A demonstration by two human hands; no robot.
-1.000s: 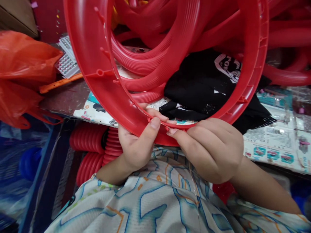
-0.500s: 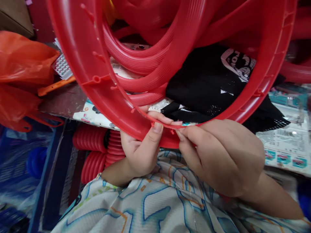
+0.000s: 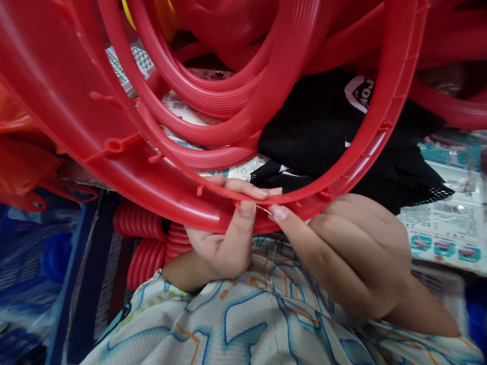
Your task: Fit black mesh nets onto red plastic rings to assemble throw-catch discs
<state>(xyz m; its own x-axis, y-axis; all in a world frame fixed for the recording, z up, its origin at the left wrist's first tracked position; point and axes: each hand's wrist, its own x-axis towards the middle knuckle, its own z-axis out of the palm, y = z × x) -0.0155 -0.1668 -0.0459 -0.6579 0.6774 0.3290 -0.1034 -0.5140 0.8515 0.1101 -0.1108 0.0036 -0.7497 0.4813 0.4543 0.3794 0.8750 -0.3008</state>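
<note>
You are working in what is looking like a small workshop: red plastic rings (image 3: pixel 289 61) are lying heaped over printed sheeting (image 3: pixel 433 223) before you, and ribbed red parts (image 3: pixel 139 220) are sitting grouped below.

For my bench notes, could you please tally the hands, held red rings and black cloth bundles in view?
Hands: 2 (left hand, right hand)
Held red ring: 1
Black cloth bundle: 1
Total: 4

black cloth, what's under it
A printed sheet shows beneath the black cloth at its right corner; whatever lies under its middle is covered and cannot be seen.
</note>
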